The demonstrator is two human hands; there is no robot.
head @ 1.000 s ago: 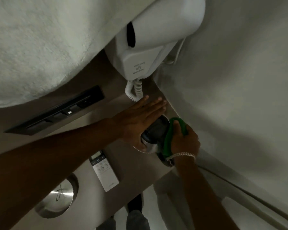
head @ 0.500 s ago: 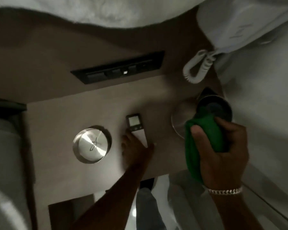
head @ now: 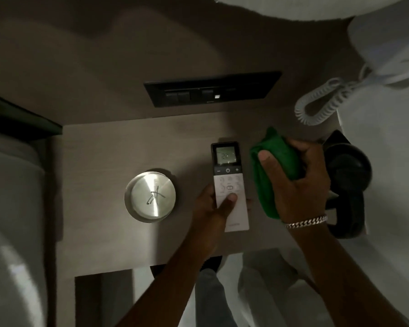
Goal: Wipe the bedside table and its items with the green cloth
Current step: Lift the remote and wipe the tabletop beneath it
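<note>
The bedside table (head: 99, 152) is a pale wooden top seen from above. A white remote (head: 229, 185) with a lit display lies near its middle; my left hand (head: 213, 208) grips its lower half, thumb on the buttons. My right hand (head: 295, 182), a chain bracelet on its wrist, holds the bunched green cloth (head: 274, 166) just right of the remote. A round metal disc (head: 151, 197) with an engraved mark sits to the left. A black kettle (head: 347, 182) stands at the table's right edge, partly behind my right hand.
A black switch panel (head: 213, 90) is set in the wall behind the table. A white wall phone (head: 385, 41) with a coiled cord (head: 321, 105) hangs at the upper right. Bedding (head: 10, 208) lies to the left. My legs and the floor show below the table's front edge.
My view swung left from the kettle to the whole tabletop. My left hand left the kettle and took hold of the remote. My right hand brought the cloth off the kettle to beside the remote.
</note>
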